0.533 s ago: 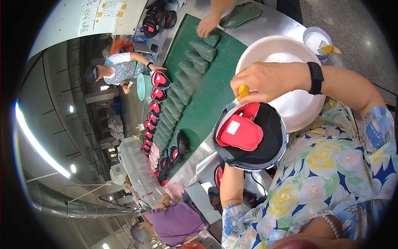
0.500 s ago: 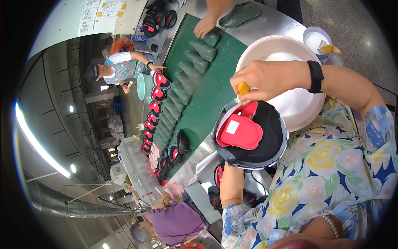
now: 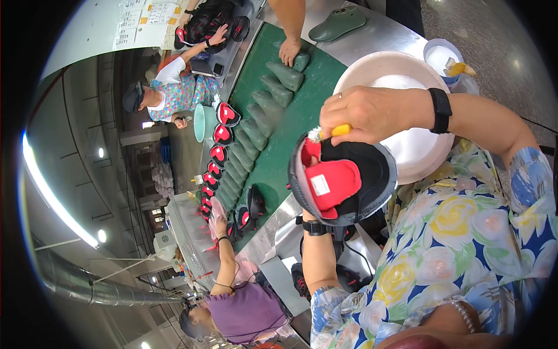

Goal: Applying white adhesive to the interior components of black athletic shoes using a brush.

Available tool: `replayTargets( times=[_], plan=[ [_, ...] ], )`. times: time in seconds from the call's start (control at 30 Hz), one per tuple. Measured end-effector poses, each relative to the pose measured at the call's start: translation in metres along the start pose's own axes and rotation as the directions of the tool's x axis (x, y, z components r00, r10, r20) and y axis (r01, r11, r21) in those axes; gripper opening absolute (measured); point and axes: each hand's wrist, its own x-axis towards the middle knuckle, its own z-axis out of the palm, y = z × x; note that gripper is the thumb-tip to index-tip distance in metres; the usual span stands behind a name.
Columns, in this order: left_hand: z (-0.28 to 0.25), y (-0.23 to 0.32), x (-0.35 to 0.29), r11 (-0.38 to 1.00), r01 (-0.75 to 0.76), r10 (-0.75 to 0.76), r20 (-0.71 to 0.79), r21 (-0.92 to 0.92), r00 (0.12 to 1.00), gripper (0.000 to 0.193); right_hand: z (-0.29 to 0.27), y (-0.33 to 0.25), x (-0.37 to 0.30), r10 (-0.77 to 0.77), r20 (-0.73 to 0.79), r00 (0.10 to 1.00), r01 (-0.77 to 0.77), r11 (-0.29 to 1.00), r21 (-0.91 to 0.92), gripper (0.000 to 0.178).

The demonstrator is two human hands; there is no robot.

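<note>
We have one black-and-red shoe upper (image 3: 357, 174) propped on our left hand (image 3: 308, 216), mostly hidden beneath and inside it, so we cannot tell how its fingers sit. Our right hand (image 3: 357, 115) pinches one yellow-handled brush (image 3: 341, 130), bristles at the upper's rim, seemingly touching. We judge this rim unfinished; how much is coated, we cannot tell. Past our right hand sits one pale basin (image 3: 357, 70) of white liquid; farther right, one tub (image 3: 437, 42) holds a second brush (image 3: 459, 69). Left of our hands, we count at least six red-lined uppers (image 3: 228, 114) and six green shoe lasts (image 3: 285, 77).
</note>
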Motion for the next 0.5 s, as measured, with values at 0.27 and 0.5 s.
replayTargets(
  times=[0.27,0.5],
  plan=[
    [-0.015,-0.001,0.004,0.998,0.050,-0.056,-0.202,-0.039,0.978,0.042,-0.003,-0.004,-0.012,0.031,-0.028,0.999,-0.032,0.999,-0.031,0.016],
    [-0.014,0.002,0.004,0.997,-0.070,0.064,-0.228,-0.019,0.972,0.040,0.003,0.002,-0.009,0.409,0.016,0.912,-0.405,0.907,-0.117,0.023]
  ],
)
